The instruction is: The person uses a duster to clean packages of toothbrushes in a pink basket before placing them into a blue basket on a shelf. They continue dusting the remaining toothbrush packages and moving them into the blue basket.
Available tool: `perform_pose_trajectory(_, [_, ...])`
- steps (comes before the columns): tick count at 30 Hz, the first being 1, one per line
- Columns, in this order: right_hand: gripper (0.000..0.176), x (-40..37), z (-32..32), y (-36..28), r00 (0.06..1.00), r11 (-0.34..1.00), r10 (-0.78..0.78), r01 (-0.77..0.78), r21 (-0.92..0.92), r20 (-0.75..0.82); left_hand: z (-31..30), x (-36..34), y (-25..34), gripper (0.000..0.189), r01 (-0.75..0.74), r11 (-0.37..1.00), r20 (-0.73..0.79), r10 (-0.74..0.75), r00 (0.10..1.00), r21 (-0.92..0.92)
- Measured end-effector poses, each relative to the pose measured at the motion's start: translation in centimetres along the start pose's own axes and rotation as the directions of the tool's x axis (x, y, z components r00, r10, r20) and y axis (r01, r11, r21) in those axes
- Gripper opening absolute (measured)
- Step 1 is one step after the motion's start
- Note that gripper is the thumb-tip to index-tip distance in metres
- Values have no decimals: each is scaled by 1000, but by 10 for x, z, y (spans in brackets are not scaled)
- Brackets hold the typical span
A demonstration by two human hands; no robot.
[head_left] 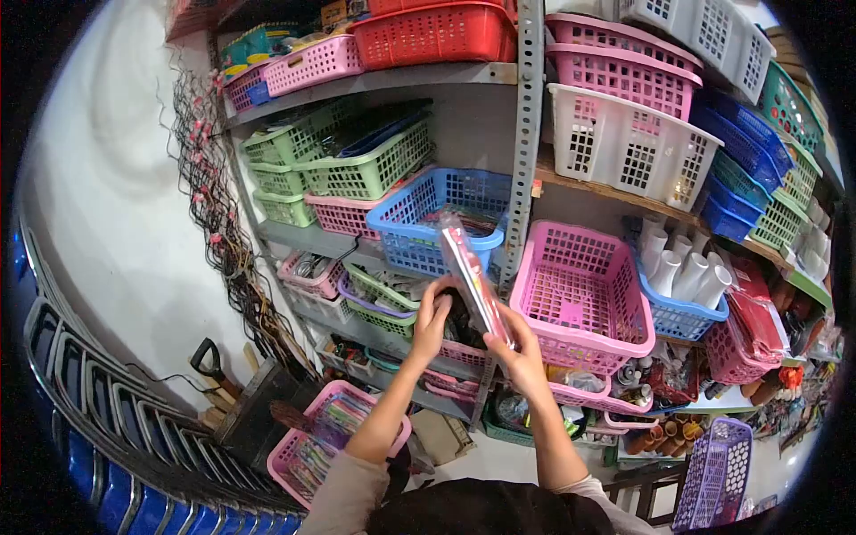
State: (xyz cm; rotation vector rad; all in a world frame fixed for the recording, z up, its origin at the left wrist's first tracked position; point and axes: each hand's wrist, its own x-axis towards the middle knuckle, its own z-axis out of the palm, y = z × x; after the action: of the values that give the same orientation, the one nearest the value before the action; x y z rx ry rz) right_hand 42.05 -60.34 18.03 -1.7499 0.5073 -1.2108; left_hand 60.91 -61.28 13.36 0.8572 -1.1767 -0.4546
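Note:
A long, narrow packet in clear plastic, with red and white contents, slants up in front of the shelves. My right hand is closed around its lower end, thumb on the near side. Just left of the packet is my left hand, its fingers curled in toward the thumb beside something dark; I cannot tell what, if anything, it pinches. Behind the packet's top sits a blue basket on the shelf, with thin packaged items inside. To the right of my right hand a pink basket tilts forward, its meshed bottom showing.
Metal shelves hold stacked green baskets and a red basket. Low on the left, pink baskets hold colourful packets. Blue chairs with metal frames line the left side. A purple basket stands low right.

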Motion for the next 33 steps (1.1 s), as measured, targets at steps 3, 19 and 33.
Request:
perform_pose_trajectory(3, [50, 11, -11, -9, 998, 995, 51, -49, 85, -27, 0, 43, -5, 46, -287, 716, 156, 245, 957, 636])
perform_pose_trajectory(19, [49, 64, -34, -18, 997, 989, -80, 79, -123, -7, -7, 70, 24, 43, -335, 207, 299, 186, 936, 919])
perform_pose_trajectory(33, [47, 130, 51, -11, 870, 863, -103, 319, -392, 482, -43, -39, 44, 36, -289, 289, 228, 228, 947, 913])
